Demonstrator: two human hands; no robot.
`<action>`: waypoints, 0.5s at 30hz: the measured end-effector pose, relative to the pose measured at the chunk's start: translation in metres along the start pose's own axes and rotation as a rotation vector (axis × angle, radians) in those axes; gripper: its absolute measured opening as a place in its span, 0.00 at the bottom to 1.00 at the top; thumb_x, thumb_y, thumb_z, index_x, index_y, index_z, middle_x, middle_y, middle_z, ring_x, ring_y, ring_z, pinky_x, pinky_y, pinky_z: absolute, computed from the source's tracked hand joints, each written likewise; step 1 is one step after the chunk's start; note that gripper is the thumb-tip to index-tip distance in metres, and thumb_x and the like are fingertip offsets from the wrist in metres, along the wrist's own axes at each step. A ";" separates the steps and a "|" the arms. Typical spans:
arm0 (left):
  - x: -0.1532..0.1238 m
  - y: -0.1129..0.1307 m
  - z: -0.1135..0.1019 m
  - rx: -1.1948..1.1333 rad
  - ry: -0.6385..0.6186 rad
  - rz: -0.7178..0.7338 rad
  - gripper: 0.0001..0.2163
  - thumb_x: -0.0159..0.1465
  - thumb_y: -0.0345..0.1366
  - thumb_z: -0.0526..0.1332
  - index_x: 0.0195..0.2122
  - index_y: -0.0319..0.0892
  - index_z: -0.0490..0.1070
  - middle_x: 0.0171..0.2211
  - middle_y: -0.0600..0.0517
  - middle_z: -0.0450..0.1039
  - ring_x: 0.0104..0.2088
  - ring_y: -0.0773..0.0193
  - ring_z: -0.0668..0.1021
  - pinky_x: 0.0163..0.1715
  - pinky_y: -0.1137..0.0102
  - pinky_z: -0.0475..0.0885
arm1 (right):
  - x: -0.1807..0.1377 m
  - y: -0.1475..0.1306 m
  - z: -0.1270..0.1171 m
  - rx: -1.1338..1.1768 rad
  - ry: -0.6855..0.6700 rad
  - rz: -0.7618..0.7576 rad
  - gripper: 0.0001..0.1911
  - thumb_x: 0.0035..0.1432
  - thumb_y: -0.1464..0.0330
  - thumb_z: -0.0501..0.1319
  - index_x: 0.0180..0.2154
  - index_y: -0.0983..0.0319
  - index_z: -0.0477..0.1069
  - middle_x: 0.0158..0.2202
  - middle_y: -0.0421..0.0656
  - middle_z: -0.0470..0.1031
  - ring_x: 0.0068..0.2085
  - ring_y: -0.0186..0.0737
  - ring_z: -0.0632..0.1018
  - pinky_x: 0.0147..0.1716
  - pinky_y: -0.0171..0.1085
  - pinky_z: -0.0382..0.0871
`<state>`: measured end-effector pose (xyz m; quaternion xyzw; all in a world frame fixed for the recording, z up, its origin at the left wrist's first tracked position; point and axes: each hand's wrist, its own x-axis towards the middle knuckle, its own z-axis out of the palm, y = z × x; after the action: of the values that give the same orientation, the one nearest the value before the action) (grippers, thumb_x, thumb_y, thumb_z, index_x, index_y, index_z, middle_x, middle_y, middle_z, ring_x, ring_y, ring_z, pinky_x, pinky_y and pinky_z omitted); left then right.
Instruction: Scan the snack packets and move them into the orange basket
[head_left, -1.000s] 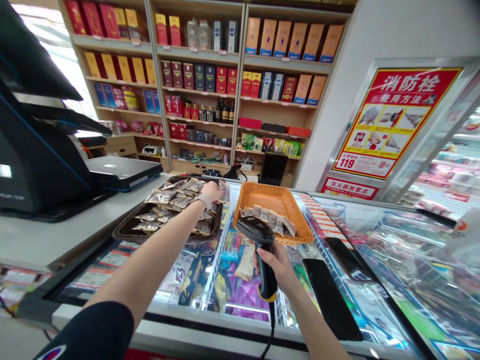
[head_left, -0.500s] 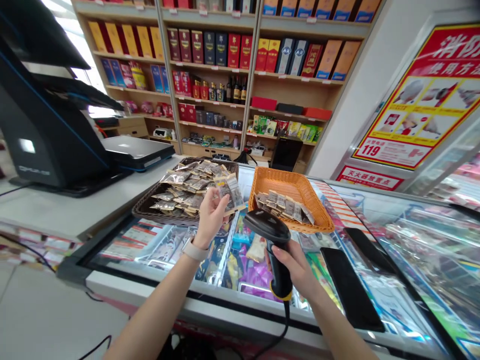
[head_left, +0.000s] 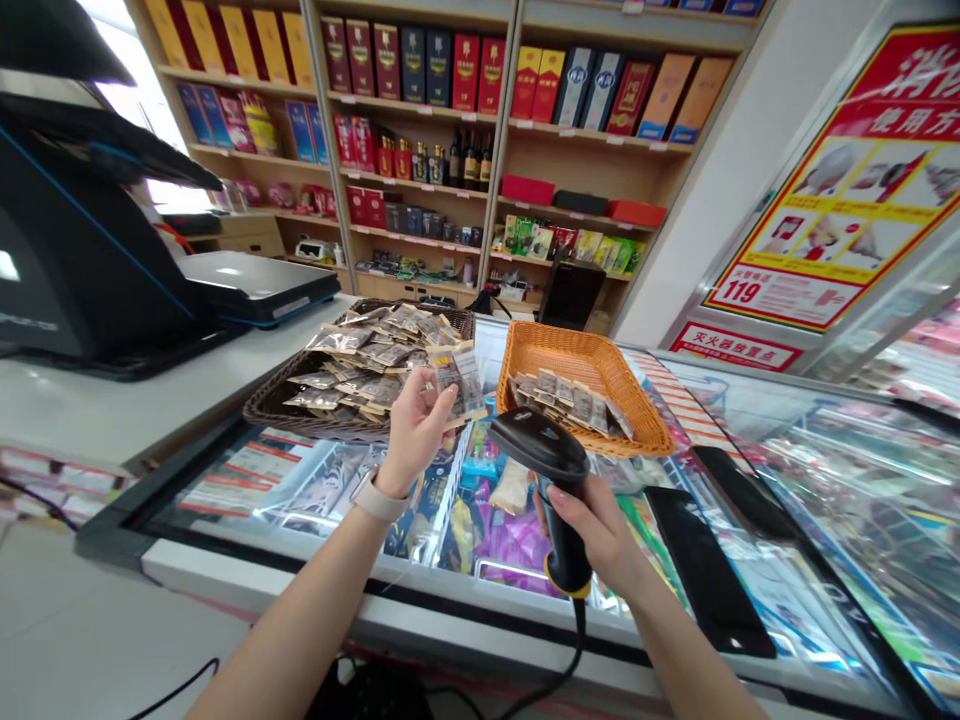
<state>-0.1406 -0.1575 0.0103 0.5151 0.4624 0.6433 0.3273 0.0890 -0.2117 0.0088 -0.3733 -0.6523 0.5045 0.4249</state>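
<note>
My left hand [head_left: 418,430], with a pale watch band on its wrist, pinches a small clear-and-tan snack packet [head_left: 463,380] near the right rim of a dark wicker basket [head_left: 259,405]. That basket is heaped with similar packets [head_left: 367,350]. In my right hand [head_left: 596,530] is a black barcode scanner [head_left: 544,445], held by its handle, with its head towards the left and close to the packet. Its cable hangs down in front. Right of the packet, an orange wicker basket [head_left: 600,365] holds a row of such packets [head_left: 570,398] in its lower part.
Both baskets stand on the glass top of a freezer [head_left: 247,555] filled with colourful packages. Two black slabs, one nearer [head_left: 709,570] and one farther [head_left: 739,490], lie on the right. A scale [head_left: 262,285] and a checkout machine [head_left: 82,240] occupy the left counter. Stocked shelves [head_left: 420,110] rise behind.
The view has tipped down a little and shifted. My hands keep the packet and the scanner in nearly the same places relative to each other.
</note>
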 end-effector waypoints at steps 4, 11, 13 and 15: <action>0.005 0.005 0.002 0.013 -0.022 -0.006 0.17 0.61 0.47 0.64 0.34 0.48 0.55 0.18 0.63 0.60 0.12 0.72 0.64 0.13 0.75 0.58 | 0.001 0.000 0.000 0.016 0.013 -0.002 0.23 0.60 0.48 0.62 0.26 0.61 0.68 0.22 0.39 0.66 0.24 0.37 0.68 0.24 0.36 0.63; 0.065 0.036 0.040 0.142 -0.138 -0.156 0.11 0.63 0.39 0.63 0.32 0.45 0.60 0.20 0.59 0.63 0.15 0.70 0.70 0.15 0.76 0.54 | 0.003 0.006 0.003 0.081 0.089 -0.056 0.22 0.60 0.49 0.62 0.29 0.61 0.70 0.22 0.39 0.67 0.23 0.37 0.70 0.22 0.35 0.65; 0.085 0.038 0.061 0.186 -0.194 -0.221 0.09 0.63 0.37 0.64 0.32 0.44 0.62 0.23 0.57 0.66 0.18 0.70 0.73 0.16 0.76 0.56 | 0.005 0.007 0.003 0.128 0.118 -0.068 0.21 0.60 0.50 0.62 0.30 0.61 0.70 0.22 0.39 0.69 0.22 0.36 0.70 0.22 0.35 0.64; 0.101 0.034 0.084 0.182 -0.256 -0.327 0.08 0.63 0.36 0.64 0.33 0.43 0.64 0.23 0.55 0.68 0.20 0.69 0.75 0.16 0.77 0.56 | 0.007 0.009 0.002 0.160 0.145 -0.073 0.20 0.61 0.51 0.63 0.31 0.61 0.70 0.21 0.39 0.70 0.22 0.36 0.71 0.22 0.34 0.64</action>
<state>-0.0832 -0.0571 0.0817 0.5381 0.5504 0.4667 0.4355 0.0847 -0.2041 0.0014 -0.3493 -0.5908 0.5110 0.5176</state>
